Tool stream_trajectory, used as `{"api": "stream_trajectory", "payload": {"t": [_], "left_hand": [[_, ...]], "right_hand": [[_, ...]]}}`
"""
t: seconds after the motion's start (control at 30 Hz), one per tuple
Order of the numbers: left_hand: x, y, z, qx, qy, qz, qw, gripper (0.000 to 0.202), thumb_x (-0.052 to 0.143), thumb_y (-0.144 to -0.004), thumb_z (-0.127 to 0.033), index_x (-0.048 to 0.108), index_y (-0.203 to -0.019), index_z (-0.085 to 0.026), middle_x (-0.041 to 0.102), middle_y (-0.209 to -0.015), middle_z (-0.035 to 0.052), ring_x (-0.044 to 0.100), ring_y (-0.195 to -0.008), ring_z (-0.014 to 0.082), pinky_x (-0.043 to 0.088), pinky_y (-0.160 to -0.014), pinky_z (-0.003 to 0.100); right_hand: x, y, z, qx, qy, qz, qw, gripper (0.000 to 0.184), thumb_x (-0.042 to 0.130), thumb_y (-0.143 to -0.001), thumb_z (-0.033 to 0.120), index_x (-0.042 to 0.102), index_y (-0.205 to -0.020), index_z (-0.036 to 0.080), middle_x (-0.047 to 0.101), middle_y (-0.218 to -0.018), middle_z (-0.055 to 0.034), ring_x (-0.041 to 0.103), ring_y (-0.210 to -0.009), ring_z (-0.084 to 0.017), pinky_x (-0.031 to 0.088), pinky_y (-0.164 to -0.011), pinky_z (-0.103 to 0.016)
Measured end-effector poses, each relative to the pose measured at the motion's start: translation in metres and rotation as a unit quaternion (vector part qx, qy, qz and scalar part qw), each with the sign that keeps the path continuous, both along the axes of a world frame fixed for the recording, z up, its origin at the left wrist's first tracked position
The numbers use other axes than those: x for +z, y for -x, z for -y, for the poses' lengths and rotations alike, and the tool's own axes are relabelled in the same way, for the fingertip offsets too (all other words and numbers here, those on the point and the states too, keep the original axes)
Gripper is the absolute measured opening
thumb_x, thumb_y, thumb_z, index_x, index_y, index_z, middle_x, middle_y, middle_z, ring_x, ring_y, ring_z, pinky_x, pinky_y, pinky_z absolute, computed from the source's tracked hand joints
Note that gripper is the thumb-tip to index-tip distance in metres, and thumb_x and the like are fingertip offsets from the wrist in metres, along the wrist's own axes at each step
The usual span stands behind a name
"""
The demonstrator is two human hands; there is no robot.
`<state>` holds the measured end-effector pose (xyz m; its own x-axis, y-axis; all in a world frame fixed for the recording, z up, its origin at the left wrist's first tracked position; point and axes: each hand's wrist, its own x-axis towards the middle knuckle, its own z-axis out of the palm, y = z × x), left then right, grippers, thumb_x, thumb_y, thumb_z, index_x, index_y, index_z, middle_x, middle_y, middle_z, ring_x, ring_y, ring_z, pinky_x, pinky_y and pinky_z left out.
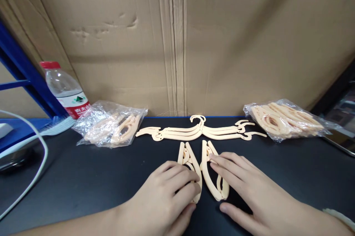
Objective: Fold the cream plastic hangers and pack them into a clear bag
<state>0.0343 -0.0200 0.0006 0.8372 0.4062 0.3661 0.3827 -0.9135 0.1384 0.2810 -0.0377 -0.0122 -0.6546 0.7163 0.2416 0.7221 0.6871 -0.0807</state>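
Note:
Two cream folding hangers lie folded side by side on the dark tabletop. My left hand (170,191) curls over the left folded hanger (195,162), its fingers wrapped round the lower part and partly hiding it. My right hand (249,182) rests by the right folded hanger (206,175). Its fingers are stretched out, the fingertips touching the upper right side, while the thumb lies apart near the lower end. Just beyond both, several unfolded hangers (222,137) are laid out with arms spread and hooks pointing away from me.
Clear plastic bags of folded hangers lie at the back left (124,128) and back right (280,117). A red-capped water bottle (65,88) leans by a blue frame (24,69). A white cable (41,154) curves at far left. Cardboard (124,43) walls off the back.

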Motion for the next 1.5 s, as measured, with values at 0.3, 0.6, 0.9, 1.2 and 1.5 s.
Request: {"api": "stream_trajectory", "payload": {"t": [0.3, 0.6, 0.9, 1.2, 1.5], "left_hand": [[0.001, -0.001, -0.001, 0.008, 0.018, 0.006, 1.0, 0.02, 0.046, -0.085, -0.008, 0.055, -0.101, -0.017, 0.065, -0.101, 0.0065, 0.059, -0.092, 0.0203, 0.047, -0.085, 0.036], [-0.003, 0.014, -0.021, 0.042, 0.012, 0.129, 0.991, 0.022, 0.052, -0.084, -0.01, 0.054, -0.104, -0.019, 0.064, -0.1, 0.0063, 0.058, -0.092, 0.0189, 0.046, -0.083, 0.032], [-0.009, 0.021, -0.048, 0.206, 0.141, 0.184, 0.951, 0.01, 0.046, -0.09, -0.02, 0.055, -0.085, -0.02, 0.06, -0.078, -0.0013, 0.054, -0.068, 0.0125, 0.045, -0.064, 0.025], [-0.012, 0.02, -0.04, 0.164, 0.126, 0.139, 0.969, 0.011, 0.045, -0.089, -0.018, 0.056, -0.09, -0.02, 0.061, -0.082, 0.0005, 0.057, -0.072, 0.0133, 0.045, -0.068, 0.026], [-0.009, 0.02, -0.036, 0.147, 0.065, 0.146, 0.976, 0.013, 0.043, -0.09, -0.017, 0.056, -0.089, -0.019, 0.06, -0.079, 0.0033, 0.056, -0.07, 0.0151, 0.045, -0.066, 0.028]], "right_hand": [[-0.001, -0.002, -0.001, 0.016, 0.027, 0.022, 0.999, 0.06, 0.05, -0.09, 0.038, 0.038, -0.143, 0.011, 0.042, -0.144, -0.0126, 0.036, -0.133, -0.035, 0.045, -0.1, -0.052], [0.001, -0.021, -0.022, -0.032, -0.105, -0.218, 0.97, 0.028, 0.049, -0.091, 0.021, 0.057, -0.118, 0.022, 0.059, -0.122, -0.0091, 0.054, -0.115, -0.022, 0.048, -0.096, -0.036], [-0.021, -0.065, -0.075, -0.107, -0.154, -0.172, 0.967, 0.018, 0.05, -0.089, 0.022, 0.062, -0.102, 0.02, 0.066, -0.1, -0.0082, 0.059, -0.098, -0.025, 0.05, -0.087, -0.043], [-0.027, -0.058, -0.072, -0.064, -0.12, -0.14, 0.981, 0.025, 0.048, -0.091, 0.023, 0.06, -0.113, 0.024, 0.062, -0.112, -0.0077, 0.055, -0.107, -0.024, 0.048, -0.093, -0.043], [-0.031, -0.059, -0.075, -0.091, -0.103, -0.148, 0.979, 0.023, 0.048, -0.092, 0.027, 0.062, -0.11, 0.021, 0.061, -0.108, -0.0096, 0.057, -0.103, -0.024, 0.049, -0.091, -0.045]]}}
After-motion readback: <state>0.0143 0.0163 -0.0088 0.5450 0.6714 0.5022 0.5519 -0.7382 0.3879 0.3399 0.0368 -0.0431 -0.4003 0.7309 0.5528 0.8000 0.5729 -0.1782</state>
